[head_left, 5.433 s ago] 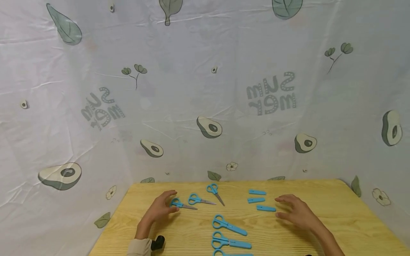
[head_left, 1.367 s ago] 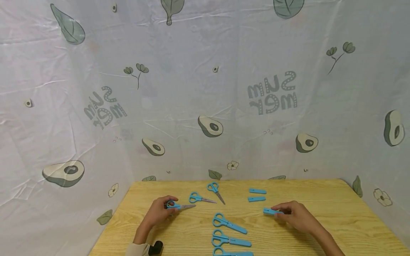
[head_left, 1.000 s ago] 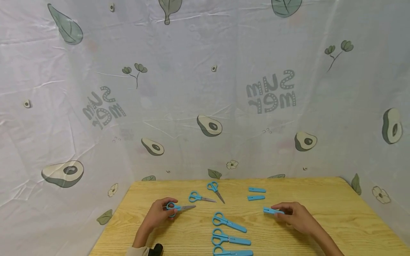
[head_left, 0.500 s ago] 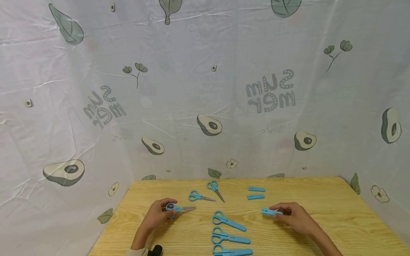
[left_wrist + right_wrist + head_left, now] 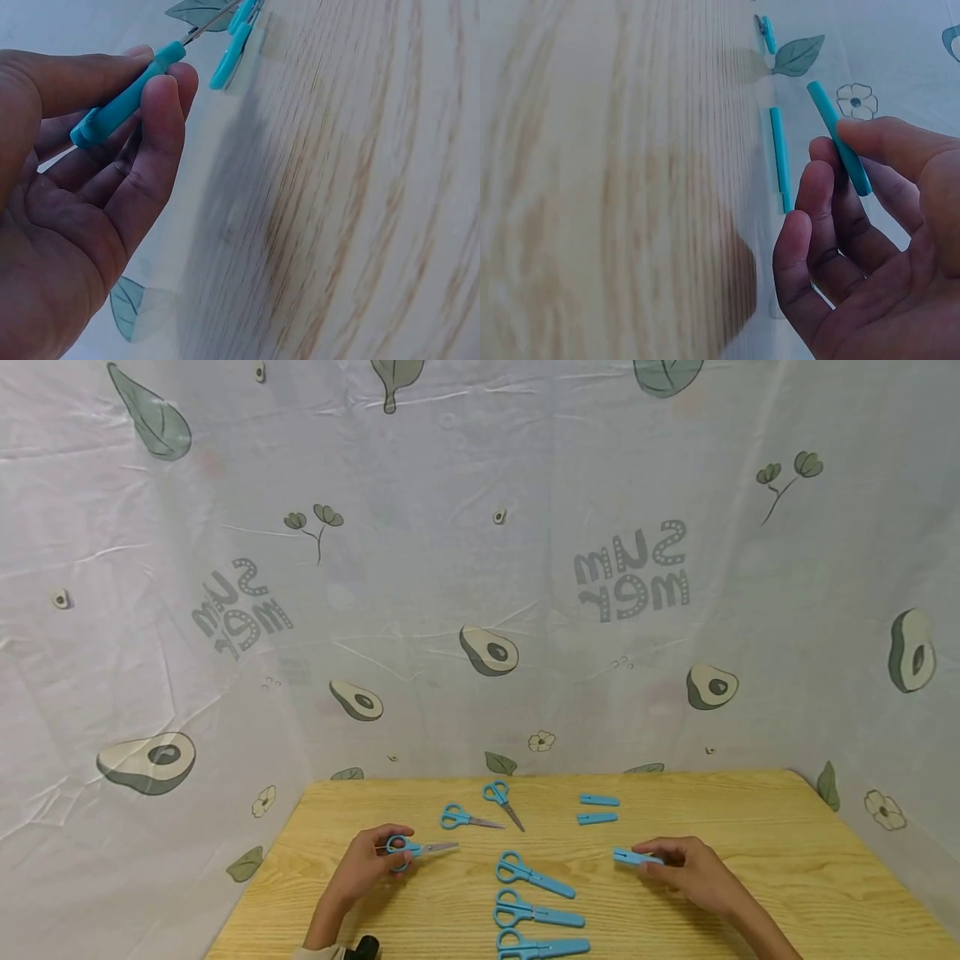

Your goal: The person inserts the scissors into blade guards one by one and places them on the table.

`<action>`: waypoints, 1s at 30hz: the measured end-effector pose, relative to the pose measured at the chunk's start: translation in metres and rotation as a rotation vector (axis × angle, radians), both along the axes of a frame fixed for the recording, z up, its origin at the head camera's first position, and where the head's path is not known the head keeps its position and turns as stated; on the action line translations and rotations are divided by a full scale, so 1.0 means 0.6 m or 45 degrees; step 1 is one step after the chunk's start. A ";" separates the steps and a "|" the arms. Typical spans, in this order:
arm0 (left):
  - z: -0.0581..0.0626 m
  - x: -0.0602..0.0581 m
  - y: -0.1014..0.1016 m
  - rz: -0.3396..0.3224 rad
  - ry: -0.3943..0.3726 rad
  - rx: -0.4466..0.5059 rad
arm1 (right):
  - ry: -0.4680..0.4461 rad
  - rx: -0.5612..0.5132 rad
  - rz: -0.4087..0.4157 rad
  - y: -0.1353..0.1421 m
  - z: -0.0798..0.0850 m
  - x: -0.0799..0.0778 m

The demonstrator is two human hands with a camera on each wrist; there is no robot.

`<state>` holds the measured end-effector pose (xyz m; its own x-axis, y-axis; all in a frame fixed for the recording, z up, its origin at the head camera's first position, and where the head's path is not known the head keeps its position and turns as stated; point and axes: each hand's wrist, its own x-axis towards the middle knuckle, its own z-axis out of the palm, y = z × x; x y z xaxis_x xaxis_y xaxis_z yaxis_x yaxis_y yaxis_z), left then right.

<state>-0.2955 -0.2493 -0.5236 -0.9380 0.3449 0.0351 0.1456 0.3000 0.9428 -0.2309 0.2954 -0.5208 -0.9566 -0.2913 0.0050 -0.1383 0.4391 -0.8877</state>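
Observation:
My left hand pinches the blue handle of a small pair of scissors, its bare blades pointing right. The left wrist view shows that scissors handle between thumb and fingers, raised off the table. On the right, my right hand holds a blue blade cover between thumb and fingertips. In the right wrist view that cover is tilted and off the tabletop. Two more uncovered scissors lie behind the left hand's pair. Two loose blade covers lie at the back right.
Between the hands, toward the front, lie three scissors with covers on their blades, stacked in a column. All rest on a wooden table. A printed curtain hangs behind and beside it.
Since the oldest frame, my left hand has taken hold of the leftmost scissors, and my right hand has picked up the nearest loose cover. Over the last second both hands stay nearly still.

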 end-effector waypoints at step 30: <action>0.011 0.007 0.050 -0.024 -0.028 0.081 | 0.030 -0.072 0.013 -0.038 0.003 0.003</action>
<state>-0.2911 -0.2192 -0.5170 -0.9323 0.3599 0.0369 0.1296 0.2369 0.9629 -0.2293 0.2726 -0.5192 -0.9529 -0.3000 0.0444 -0.1640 0.3866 -0.9076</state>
